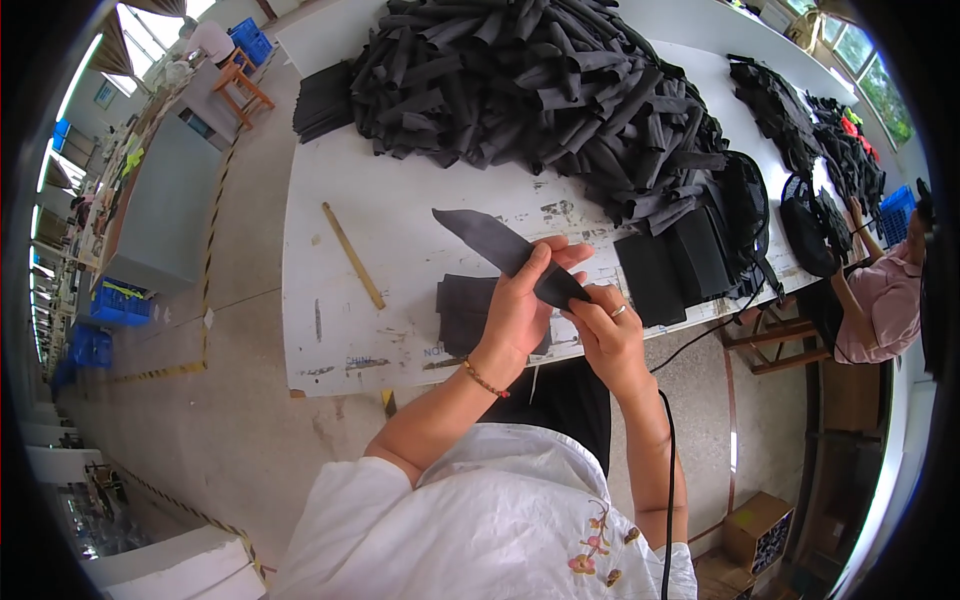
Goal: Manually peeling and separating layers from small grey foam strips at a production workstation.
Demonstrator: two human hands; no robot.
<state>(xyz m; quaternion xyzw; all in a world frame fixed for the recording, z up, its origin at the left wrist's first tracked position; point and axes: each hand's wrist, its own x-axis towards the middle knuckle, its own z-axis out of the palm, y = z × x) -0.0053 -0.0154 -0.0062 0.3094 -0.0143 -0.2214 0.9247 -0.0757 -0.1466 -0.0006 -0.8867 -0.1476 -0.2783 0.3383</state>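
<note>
A dark grey strip of fabric (483, 238) is held over the near part of the white table, its pointed free end reaching up and left. My left hand (517, 305) grips its middle, thumb on top and some fingers spread behind it. At the strip's lower right end, my right hand (610, 335) pinches the edge between thumb and fingers. Beneath my left hand lies a small stack of dark fabric pieces (462, 312), partly hidden by that hand. Flat black pieces (650, 280) lie to the right of my right hand.
A large heap of dark fabric strips (530, 90) covers the far table (330, 340), beside a neat dark stack (322, 105). A yellowish wooden stick (352, 255) lies at left. A black cable (670, 480) hangs by my right arm. Another person (880, 305) sits at right.
</note>
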